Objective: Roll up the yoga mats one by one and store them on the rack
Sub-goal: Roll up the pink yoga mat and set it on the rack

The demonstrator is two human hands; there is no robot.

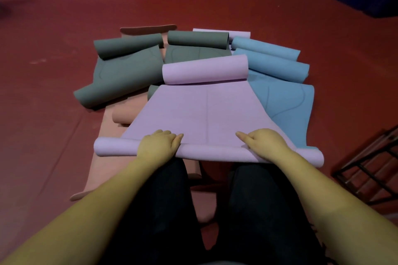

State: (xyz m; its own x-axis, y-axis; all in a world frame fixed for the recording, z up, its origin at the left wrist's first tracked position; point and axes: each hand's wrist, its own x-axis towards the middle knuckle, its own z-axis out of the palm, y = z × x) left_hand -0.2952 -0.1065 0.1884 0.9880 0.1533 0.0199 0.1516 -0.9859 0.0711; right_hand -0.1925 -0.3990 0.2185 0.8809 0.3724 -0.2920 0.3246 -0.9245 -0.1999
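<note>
While both hands sit on the near roll of the purple mat (206, 112), the step in hand reads as rolling it away from the knees. Left hand (158, 143) lies palm-down on the roll, left of centre, fingers (177, 137) straight and close together, tips at the seam where roll meets flat sheet. Right hand (263, 140) mirrors it right of centre, fingers flat, pointing inward. Neither pinches; both press.

To roll well, my judgement: keep the hands evenly apart and push with equal weight. The right end of the roll looks looser and sits a little nearer than the left, so the tube may cone out; square the ends before going on. Keep the roll tight from the start, since a slack core is hard to fix later.

Beyond the hands the sheet runs flat, then rises into a second curl at its far end, which will need flattening as the roll reaches it.

Under and beside it lie a pink mat (101, 157), a blue mat (286, 101) to the right, grey mats (127, 71) to the left, all partly curled on the red floor (43, 71).

A black rack (370, 170) stands near right, just beside the roll's end.
</note>
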